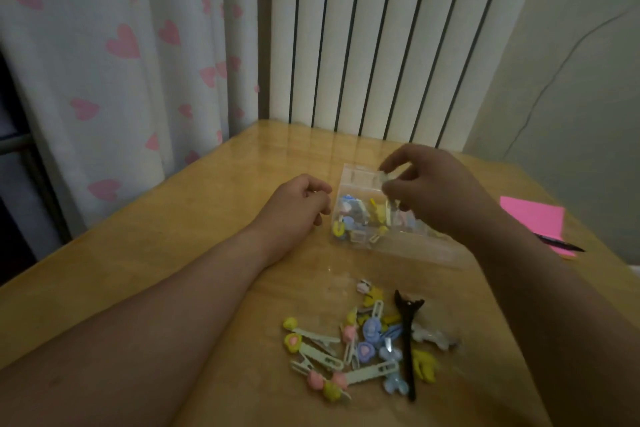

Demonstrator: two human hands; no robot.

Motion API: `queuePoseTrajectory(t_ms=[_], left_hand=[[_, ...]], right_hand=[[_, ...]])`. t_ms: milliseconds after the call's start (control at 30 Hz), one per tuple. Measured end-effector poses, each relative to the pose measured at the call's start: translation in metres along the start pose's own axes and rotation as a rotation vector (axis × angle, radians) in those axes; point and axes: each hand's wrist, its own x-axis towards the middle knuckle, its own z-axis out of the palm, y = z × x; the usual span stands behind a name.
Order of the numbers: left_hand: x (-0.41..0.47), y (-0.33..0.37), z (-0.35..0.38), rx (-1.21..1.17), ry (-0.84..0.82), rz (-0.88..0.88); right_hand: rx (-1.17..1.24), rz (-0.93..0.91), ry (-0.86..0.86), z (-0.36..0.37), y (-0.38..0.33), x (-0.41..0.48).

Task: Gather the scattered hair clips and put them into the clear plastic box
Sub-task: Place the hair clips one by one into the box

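Nearest the camera, a loose heap of hair clips lies on the wooden worktop, between the person's two forearms: pale green snap clips with yellow, pink and blue ornaments, tangled together, with a long black clip lying lengthwise along the heap's right side and a pale, glossy clip just beside it. Further back stands the clear plastic box, open at the top, already holding a jumble of small yellow, blue and white clips in its bottom. The left hand rests on the worktop just beside the box's left wall, its fingers curled loosely inward with nothing visible in its grip; whether it touches the box cannot be told. The right hand hovers over the box's right half, its thumb and fingertips pinched together on a small pale clip held above the box's opening; the piece is blurred and its shape is hard to make out. To the right, near the worktop's edge, lies a pink notepad with a dark pen across its near corner. Beyond the worktop stands a white ribbed radiator, and to the left hangs a white curtain printed with pink hearts.
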Motion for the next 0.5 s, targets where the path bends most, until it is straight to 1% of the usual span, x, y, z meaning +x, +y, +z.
queuePoseTrajectory(t_ms=[67,133,300,500], left_hand=[[0.000,-0.001,0.001,0.006,-0.006,0.001],[0.001,-0.001,0.002,0.012,-0.011,0.006],[0.001,-0.002,0.001,0.014,-0.016,0.011],[0.002,-0.005,0.002,0.025,-0.021,0.023]], right_hand=[[-0.006,0.071,0.032,-0.002,0.018,0.004],[-0.015,0.117,-0.003,0.006,0.030,0.005],[-0.037,0.157,-0.054,0.027,0.040,0.008],[0.001,0.193,-0.005,0.041,0.044,0.014]])
